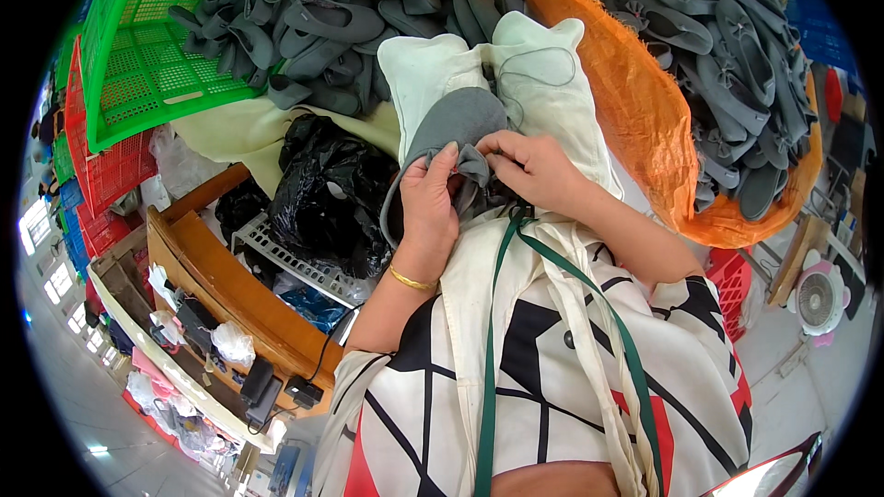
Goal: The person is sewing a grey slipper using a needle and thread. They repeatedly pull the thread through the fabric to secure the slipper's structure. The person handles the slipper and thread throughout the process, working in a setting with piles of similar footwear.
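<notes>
Head view: both hands meet close in front of the person's chest over a grey felt slipper [451, 129]. The left hand [431, 207] has its fingers closed on the rim of the slipper's opening, thumb side up, a gold bangle [411, 280] at the wrist. The right hand [525, 166] pinches the same rim just beside it, fingertips pressed together on a fold of grey cloth. The slipper lies toe away from the person, resting on a pair of cream cloth pieces [543, 83].

Judging from how the rim crumples under the fingers, the slipper is soft, light and limp, not slippery, and unlikely to break; it probably folds wherever it is gripped. The firmest hold looks to be at the collar edge, where both hands already are, with the toe left free.

Behind, heaps of grey slippers [313, 18] fill a green plastic crate [138, 64] and an orange woven sack [635, 101]. A black plastic bag [322, 193] sits to the left.
</notes>
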Action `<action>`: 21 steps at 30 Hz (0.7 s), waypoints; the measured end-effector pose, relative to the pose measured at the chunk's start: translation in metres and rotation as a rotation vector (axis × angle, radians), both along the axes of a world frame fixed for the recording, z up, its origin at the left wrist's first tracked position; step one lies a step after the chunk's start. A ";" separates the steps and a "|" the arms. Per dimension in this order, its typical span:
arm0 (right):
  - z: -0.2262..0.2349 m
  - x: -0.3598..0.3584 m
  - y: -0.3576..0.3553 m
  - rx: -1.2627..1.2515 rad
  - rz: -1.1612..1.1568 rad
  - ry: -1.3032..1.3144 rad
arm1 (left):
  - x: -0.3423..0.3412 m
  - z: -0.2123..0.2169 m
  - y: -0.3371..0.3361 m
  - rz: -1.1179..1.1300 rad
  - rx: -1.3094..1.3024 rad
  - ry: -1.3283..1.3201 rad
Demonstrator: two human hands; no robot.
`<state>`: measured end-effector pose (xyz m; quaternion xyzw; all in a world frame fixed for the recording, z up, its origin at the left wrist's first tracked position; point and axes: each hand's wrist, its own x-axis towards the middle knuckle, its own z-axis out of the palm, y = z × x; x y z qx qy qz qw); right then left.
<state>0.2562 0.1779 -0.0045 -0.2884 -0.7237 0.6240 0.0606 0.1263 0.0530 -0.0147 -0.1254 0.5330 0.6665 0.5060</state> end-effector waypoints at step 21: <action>-0.024 -0.002 -0.022 0.274 -0.074 0.095 | 0.002 0.002 0.000 -0.031 0.064 0.017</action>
